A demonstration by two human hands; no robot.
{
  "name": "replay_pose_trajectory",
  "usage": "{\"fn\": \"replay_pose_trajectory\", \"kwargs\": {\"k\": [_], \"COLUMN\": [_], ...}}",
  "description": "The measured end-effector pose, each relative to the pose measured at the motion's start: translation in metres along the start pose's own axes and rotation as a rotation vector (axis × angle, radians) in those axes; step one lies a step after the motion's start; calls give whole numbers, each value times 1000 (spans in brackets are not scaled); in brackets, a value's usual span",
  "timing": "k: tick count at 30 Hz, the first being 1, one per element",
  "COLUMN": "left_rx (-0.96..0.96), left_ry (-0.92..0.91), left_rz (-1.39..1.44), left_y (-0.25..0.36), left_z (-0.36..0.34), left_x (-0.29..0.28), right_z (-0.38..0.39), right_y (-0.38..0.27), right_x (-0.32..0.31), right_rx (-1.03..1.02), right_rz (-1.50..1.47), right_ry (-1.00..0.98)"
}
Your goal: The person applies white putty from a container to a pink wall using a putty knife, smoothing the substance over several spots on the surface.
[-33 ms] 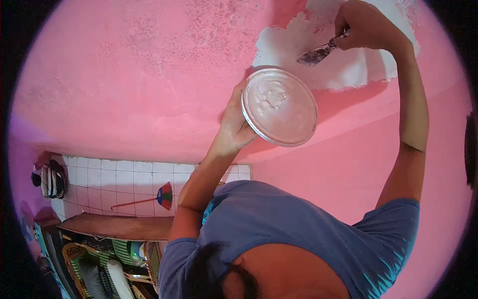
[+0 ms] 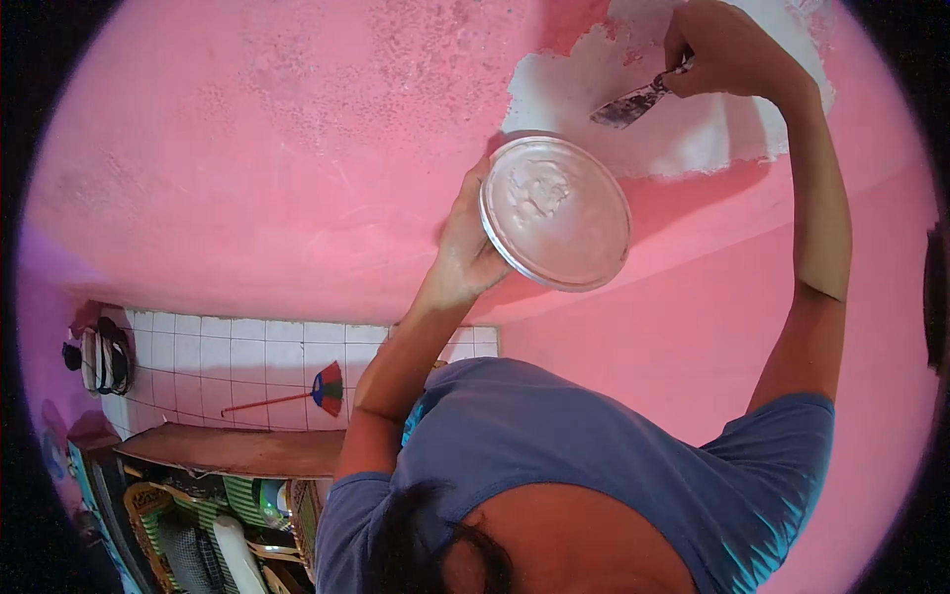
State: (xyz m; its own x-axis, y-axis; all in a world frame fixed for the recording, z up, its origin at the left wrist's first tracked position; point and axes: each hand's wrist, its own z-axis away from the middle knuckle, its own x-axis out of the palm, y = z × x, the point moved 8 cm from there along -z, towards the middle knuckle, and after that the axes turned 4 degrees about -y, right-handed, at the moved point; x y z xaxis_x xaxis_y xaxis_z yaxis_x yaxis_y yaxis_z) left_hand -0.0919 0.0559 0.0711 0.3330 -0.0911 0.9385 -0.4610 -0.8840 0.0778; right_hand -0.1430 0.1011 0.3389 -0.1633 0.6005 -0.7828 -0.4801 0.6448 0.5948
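Note:
My left hand [image 2: 470, 243] grips a round, shallow lid [image 2: 579, 247] from its left edge and underside; most of the fingers are hidden beneath it. A lump of whitish paste [image 2: 539, 188] sits on the lid's upper face. At the upper right, my right hand [image 2: 727, 49] is closed round the handle of a putty knife [image 2: 630, 107]. Its metal blade is smeared and points left and down, in front of a white patch [image 2: 564, 94] on the pink wall. Whether the blade touches the wall, I cannot tell.
The pink wall [image 2: 297, 208] has a rough, flaking area left of the white patch. Below left are a white tiled floor [image 2: 267, 346] with a red-handled broom [image 2: 327, 389], a brown board [image 2: 237, 448] and a cluttered heap of household items [image 2: 213, 530].

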Motion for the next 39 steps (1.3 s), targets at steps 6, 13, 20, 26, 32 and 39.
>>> {"fn": "replay_pose_trajectory", "kwargs": {"k": [6, 13, 20, 26, 32, 39], "left_rx": [-25, 15, -10, 6, 9, 4], "left_ry": [79, 93, 13, 57, 46, 18], "left_rz": [-17, -30, 76, 61, 56, 56], "left_y": [-6, -1, -4, -3, -7, -2], "left_z": [-1, 2, 2, 3, -2, 1], "left_x": [3, 3, -1, -6, -8, -4], "right_z": [-9, 15, -1, -19, -13, -14], "right_y": [14, 32, -8, -7, 26, 19], "right_x": [-19, -76, -29, -16, -56, -52], "right_rx": [-36, 87, -9, 38, 61, -51], "right_rz": [52, -254, 63, 164, 2, -163], "right_ry": [100, 103, 0, 35, 21, -11]}}
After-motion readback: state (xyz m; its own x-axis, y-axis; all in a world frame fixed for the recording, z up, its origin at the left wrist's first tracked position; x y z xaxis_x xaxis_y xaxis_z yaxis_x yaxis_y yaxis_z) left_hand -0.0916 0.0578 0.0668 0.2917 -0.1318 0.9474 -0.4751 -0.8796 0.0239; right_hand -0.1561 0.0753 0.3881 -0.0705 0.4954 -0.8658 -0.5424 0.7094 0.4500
